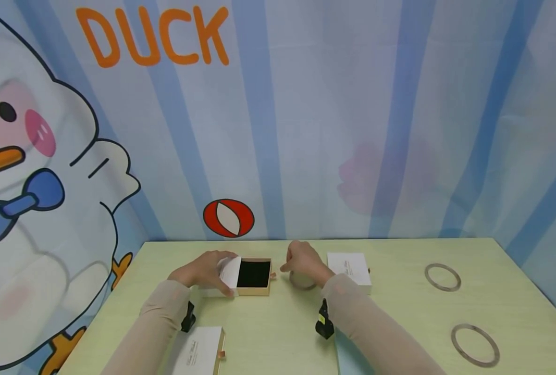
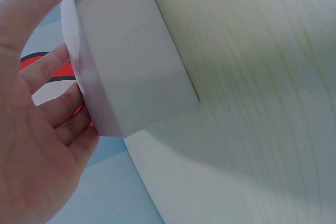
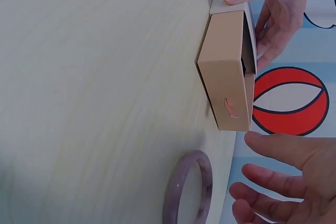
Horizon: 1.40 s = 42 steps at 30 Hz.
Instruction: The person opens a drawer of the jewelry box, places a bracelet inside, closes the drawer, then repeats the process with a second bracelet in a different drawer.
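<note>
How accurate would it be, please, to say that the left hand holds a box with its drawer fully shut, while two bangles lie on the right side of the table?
The drawer is not shut: the head view shows it pulled partly out. The left hand does hold the box, and two bangles do lie on the right side of the table.
</note>
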### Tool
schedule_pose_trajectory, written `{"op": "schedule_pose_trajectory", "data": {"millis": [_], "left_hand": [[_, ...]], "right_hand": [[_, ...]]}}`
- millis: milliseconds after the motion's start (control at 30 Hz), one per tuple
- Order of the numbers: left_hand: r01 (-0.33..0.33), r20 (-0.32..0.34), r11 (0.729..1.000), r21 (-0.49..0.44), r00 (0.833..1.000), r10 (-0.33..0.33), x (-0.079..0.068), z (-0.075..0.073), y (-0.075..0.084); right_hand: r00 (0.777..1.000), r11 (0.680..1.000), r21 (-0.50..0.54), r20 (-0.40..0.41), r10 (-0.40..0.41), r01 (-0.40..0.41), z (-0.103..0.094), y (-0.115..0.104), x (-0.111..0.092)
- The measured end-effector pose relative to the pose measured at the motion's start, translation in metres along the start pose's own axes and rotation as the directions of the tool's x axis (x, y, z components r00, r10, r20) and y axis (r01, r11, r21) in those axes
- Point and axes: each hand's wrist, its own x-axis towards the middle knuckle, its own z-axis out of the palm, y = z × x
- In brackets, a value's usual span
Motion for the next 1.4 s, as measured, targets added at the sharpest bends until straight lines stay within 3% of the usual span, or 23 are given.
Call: {"op": "schedule_pose_trajectory", "data": {"millis": [800, 1067, 1400], "left_hand": [[0.024, -0.006, 1.0, -0.019, 1.0, -0.024, -0.001, 0.001, 0.001], [0.013, -0.003, 1.0, -0.019, 1.0, -0.013, -0.003, 0.0, 0.003], [0.028, 0.007, 0.999, -0.025, 1.0, -0.028, -0.003, -0.001, 0.004]], "right_hand": [[0.989, 0.979, -0.161, 0.063, 0.134, -0.123, -0.004, 0.012, -0.002], [0.991, 0.976, -0.197, 0.073, 0.113, -0.097, -0.001, 0.013, -0.005], [0.993, 0.983, -0.167, 0.079, 0.09, -0.076, 0.0, 0.013, -0.01]]}}
